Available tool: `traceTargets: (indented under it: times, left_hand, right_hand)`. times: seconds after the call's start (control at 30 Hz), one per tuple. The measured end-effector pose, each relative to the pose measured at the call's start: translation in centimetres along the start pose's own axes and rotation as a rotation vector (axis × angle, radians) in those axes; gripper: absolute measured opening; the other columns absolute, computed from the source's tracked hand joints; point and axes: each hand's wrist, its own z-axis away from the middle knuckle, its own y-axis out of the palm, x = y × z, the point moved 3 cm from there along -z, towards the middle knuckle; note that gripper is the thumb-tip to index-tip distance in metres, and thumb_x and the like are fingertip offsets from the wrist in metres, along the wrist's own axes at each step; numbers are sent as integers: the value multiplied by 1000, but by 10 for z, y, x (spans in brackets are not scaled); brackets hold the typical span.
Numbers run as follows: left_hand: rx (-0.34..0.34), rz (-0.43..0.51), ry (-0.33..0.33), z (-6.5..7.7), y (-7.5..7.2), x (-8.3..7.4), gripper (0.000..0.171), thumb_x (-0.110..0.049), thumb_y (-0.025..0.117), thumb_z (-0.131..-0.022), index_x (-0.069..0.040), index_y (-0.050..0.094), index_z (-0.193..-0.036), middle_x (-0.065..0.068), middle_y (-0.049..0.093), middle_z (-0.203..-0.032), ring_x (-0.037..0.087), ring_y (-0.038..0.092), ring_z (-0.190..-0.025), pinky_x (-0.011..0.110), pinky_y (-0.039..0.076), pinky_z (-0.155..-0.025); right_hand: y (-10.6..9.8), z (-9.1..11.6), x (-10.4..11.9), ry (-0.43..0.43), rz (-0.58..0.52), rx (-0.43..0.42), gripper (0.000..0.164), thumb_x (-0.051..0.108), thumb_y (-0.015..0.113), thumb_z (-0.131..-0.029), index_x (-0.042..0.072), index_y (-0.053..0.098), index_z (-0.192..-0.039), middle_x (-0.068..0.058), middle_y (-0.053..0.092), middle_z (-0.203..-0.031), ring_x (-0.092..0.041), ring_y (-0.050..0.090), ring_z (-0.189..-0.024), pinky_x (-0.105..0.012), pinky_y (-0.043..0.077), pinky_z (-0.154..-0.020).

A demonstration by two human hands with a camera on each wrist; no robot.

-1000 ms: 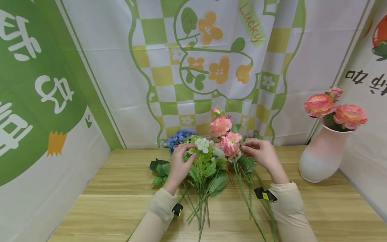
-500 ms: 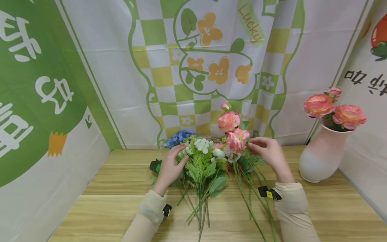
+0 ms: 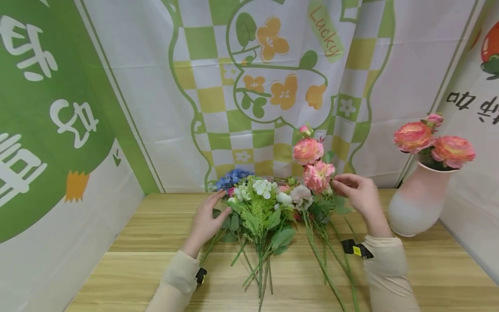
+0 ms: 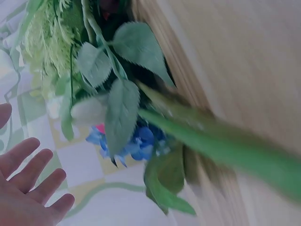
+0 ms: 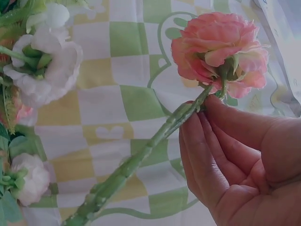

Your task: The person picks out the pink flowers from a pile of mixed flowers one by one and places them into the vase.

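My right hand (image 3: 360,197) pinches the green stem (image 5: 141,153) of a pink flower (image 3: 319,175) between thumb and fingertips, just beneath the bloom. In the right wrist view this pink bloom (image 5: 221,52) stands above the fingers. The same spray carries a second pink bloom (image 3: 308,150) and a bud at its top. My left hand (image 3: 205,220), fingers loosely spread, is at the left side of the heaped flowers, near the blue hydrangea (image 3: 234,178). Nothing is in its palm in the left wrist view, where the hand (image 4: 33,193) is partly cut off.
White blossoms (image 3: 264,188) and green leaves (image 3: 283,240) lie mid-table, stems pointing toward me. A pale pink flower (image 3: 301,197) lies beside them. At the right stands a pink-and-white vase (image 3: 417,199) holding pink flowers (image 3: 453,151). A printed curtain (image 3: 280,86) hangs behind the wooden table (image 3: 128,260).
My right hand has moved right, carrying the pink flower spray with it. My left hand has drawn away to the left from the white blossoms, uncovering more of the leaves.
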Motion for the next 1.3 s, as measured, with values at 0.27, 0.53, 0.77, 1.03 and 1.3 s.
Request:
traceTargets:
  times: [0.27,0.53,0.77,1.03,1.3]
  left_hand:
    - [9,-18,-10,11,-12,17,55,-26,64,-90,-7,47,-138,15,44,-144,39,38,-132,60,26,-109]
    - [16,-113,17,16,-20,26,58,-26,64,-90,-4,45,-140,17,44,-143,42,38,-131,61,26,-109]
    - [41,-166,2,20,-29,30,61,-29,63,-91,-2,42,-141,21,42,-144,44,36,-132,62,24,-108]
    - [75,-202,-16,22,-37,38,64,-34,59,-92,-1,38,-143,22,38,-146,44,32,-134,62,22,-110]
    - [107,-243,-36,29,-42,43,68,-38,57,-93,-4,33,-146,22,35,-148,45,27,-137,64,20,-109]
  right_hand:
    - [-13,-2,-1,-18,-77,-67,39,24,63,-92,-8,62,-116,27,61,-78,9,63,-73,-13,54,-71]
    - [-30,-5,1,-31,0,-129,43,31,63,-91,-3,64,-116,32,58,-79,13,61,-73,-9,51,-68]
    - [-46,-8,2,-10,54,-177,47,39,62,-90,0,65,-117,35,57,-79,16,58,-71,-8,49,-63]
    - [-61,-11,6,-31,47,-199,49,36,63,-90,-4,62,-118,31,62,-83,18,57,-74,-4,47,-66]
    - [-77,-14,9,-31,101,-242,51,39,62,-89,-2,63,-119,30,63,-83,20,55,-72,-3,44,-65]
